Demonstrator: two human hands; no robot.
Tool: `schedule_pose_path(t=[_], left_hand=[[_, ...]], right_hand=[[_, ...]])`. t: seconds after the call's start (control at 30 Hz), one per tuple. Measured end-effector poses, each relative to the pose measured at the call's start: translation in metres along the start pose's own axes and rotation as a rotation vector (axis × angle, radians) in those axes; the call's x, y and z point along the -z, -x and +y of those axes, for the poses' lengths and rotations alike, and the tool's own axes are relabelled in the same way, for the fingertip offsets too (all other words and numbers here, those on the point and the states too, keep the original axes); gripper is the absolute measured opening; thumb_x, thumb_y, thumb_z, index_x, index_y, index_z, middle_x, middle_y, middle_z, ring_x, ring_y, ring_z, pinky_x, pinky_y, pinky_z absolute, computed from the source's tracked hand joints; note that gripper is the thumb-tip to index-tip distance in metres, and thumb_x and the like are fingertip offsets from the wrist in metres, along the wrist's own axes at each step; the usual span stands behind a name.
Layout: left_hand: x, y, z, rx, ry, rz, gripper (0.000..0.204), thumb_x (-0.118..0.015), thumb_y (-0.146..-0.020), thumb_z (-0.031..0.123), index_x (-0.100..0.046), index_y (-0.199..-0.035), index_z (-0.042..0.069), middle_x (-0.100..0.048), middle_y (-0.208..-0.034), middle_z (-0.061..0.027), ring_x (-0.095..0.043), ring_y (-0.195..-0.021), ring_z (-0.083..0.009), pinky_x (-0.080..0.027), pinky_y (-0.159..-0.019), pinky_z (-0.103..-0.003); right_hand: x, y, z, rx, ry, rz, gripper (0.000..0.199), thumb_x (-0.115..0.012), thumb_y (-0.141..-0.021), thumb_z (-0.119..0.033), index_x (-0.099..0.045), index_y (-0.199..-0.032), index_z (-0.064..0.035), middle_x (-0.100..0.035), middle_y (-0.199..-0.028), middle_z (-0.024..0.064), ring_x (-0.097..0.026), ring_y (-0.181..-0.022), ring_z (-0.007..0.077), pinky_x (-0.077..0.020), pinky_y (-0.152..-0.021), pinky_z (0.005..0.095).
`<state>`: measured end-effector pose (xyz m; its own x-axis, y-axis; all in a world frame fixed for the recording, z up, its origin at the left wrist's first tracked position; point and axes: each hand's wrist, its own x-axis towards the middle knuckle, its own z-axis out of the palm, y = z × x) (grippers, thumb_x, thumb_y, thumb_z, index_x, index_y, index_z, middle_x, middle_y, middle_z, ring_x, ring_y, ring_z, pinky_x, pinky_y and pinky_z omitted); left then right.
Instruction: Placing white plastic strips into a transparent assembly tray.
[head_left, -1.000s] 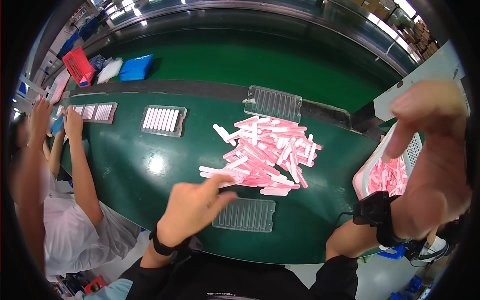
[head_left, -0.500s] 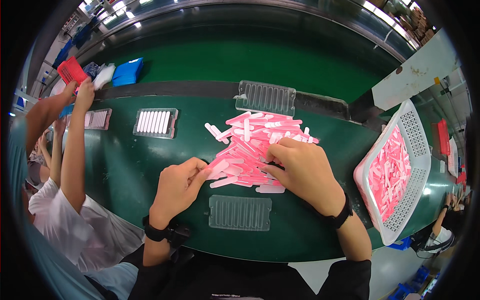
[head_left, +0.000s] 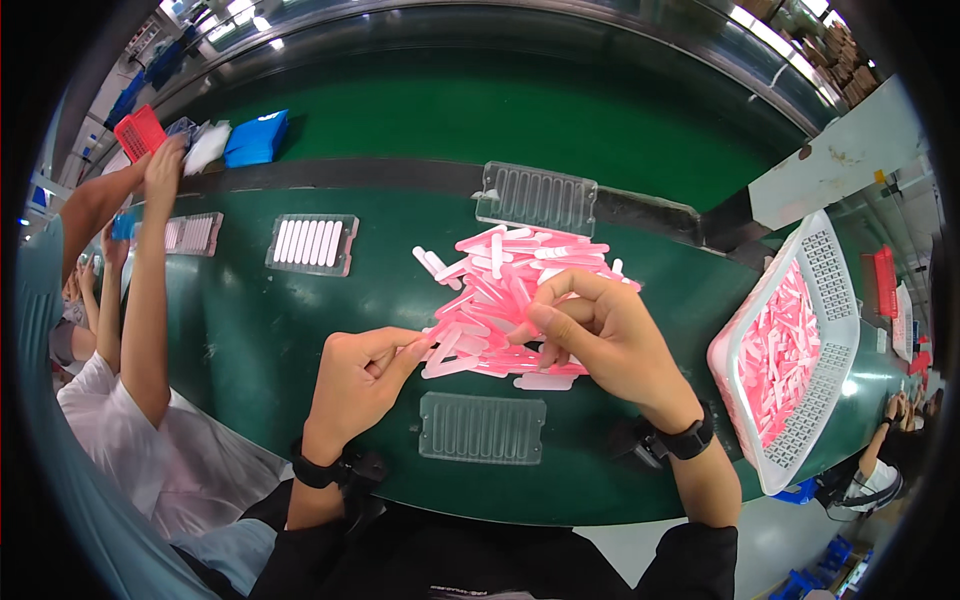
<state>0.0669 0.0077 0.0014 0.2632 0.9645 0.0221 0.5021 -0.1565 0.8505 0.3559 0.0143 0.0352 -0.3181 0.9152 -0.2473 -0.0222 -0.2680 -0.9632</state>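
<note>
While heaped on green counter [head_left: 250, 330] just beyond empty clear tray [head_left: 482, 428], pink sticks [head_left: 510, 290]: light, stiff, likely slippery; pinch mid-length. Left hand [head_left: 362, 372], right hand [head_left: 598, 335]: fingers curled, each pinching sticks at near edge of heap.

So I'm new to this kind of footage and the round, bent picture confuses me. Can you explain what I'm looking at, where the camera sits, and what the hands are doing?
There is no machine here: a person works with two bare hands. The camera is worn on their head and looks down, and its wide lens bends straight edges toward the rim.

The surface is a green table. In the middle lies a heap of pink and white sticks. The left hand touches the heap's near edge, and the right hand rests on the heap, fingers curled among the sticks; whether either grips one is hard to tell.

In front of the hands lies an empty clear tray with slots. Another clear tray sits beyond the heap, and a filled tray lies further left. A white basket of pink sticks stands on the right. The arms at the left edge belong to a co-worker.
</note>
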Motion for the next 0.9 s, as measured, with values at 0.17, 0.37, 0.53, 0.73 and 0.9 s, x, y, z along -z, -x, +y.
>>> schedule_pose_path(t=[0.17,0.37,0.53,0.73,0.9], left_hand=[[-0.001,0.001,0.005,-0.173,-0.018,0.001,0.017,-0.078,-0.092,0.003,-0.082,-0.108,0.002,-0.028,-0.057,0.0007,-0.027,-0.051,-0.0048,-0.024,-0.049,-0.027],[-0.004,0.002,0.004,-0.277,-0.034,-0.133,0.023,-0.080,-0.088,0.000,-0.083,-0.110,0.006,-0.033,-0.055,-0.0023,-0.032,-0.046,-0.0096,-0.030,-0.048,-0.028],[-0.005,0.001,0.004,-0.300,-0.080,-0.161,0.021,-0.080,-0.088,0.001,-0.082,-0.109,0.007,-0.037,-0.055,-0.0026,-0.035,-0.045,-0.0114,-0.033,-0.048,-0.028],[-0.010,-0.002,0.010,-0.178,0.028,-0.192,0.016,-0.077,-0.090,-0.001,-0.082,-0.105,0.002,-0.026,-0.056,0.0022,-0.027,-0.049,-0.0067,-0.025,-0.049,-0.028],[-0.009,0.003,0.008,-0.019,0.141,-0.182,0.006,-0.076,-0.092,0.000,-0.079,-0.097,-0.001,-0.024,-0.056,0.0042,-0.028,-0.052,-0.0048,-0.026,-0.051,-0.028]], right_hand=[[0.000,0.003,-0.001,0.010,-0.070,-0.016,0.014,-0.062,-0.109,-0.014,-0.063,-0.110,0.0001,-0.079,-0.096,0.0102,-0.069,-0.078,0.0086,-0.0562,-0.071,0.0261],[-0.006,0.012,0.001,0.103,0.034,0.062,0.013,-0.064,-0.106,-0.009,-0.065,-0.115,-0.0003,-0.079,-0.096,0.0097,-0.071,-0.085,0.0109,-0.0568,-0.073,0.0271],[-0.003,0.036,0.018,0.268,0.645,0.263,0.014,-0.070,-0.098,-0.002,-0.068,-0.112,-0.0012,-0.077,-0.090,0.0091,-0.074,-0.079,0.0162,-0.0571,-0.070,0.0282],[-0.014,0.060,0.030,0.171,0.466,0.180,0.011,-0.072,-0.097,0.000,-0.069,-0.107,0.0000,-0.077,-0.087,0.0087,-0.074,-0.071,0.0167,-0.0562,-0.066,0.0271],[-0.016,0.057,0.033,-0.040,0.134,0.137,0.002,-0.069,-0.099,-0.001,-0.069,-0.100,0.0009,-0.077,-0.097,0.0082,-0.074,-0.086,0.0133,-0.0571,-0.077,0.0270]])
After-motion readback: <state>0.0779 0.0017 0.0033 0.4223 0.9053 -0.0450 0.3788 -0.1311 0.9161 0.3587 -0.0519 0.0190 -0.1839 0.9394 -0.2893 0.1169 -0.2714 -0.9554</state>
